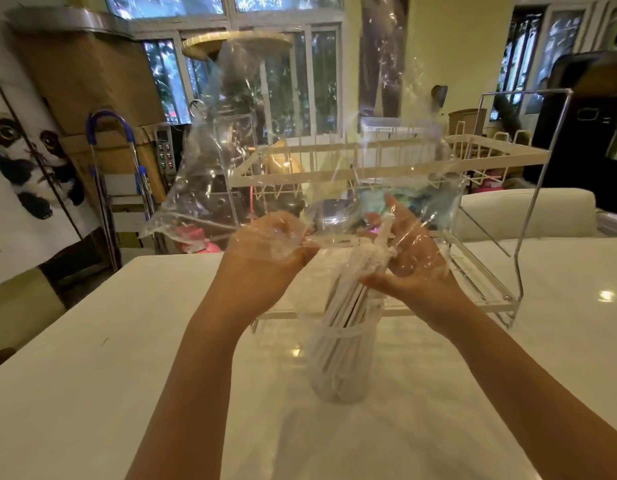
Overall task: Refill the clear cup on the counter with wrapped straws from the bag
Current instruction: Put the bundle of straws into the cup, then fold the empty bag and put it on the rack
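A clear plastic cup (pixel 338 362) is standing on the pale counter (pixel 92 375) at lower centre of the frame, with a bundle of white paper-wrapped straws (pixel 352 299) sitting in it and rising out toward the right hand (pixel 409 261). The left hand (pixel 265 254) is sitting just left of the straws, and both hands are lying inside a crumpled transparent plastic bag (pixel 237 140) that is spreading above them into the upper centre. Behind the cup, a white wire dish rack (pixel 386 168) is standing on the counter, reaching toward the right of the frame.

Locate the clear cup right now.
Head view, centre: the clear cup stands on the white counter, below both hands, just in front of the dish rack.
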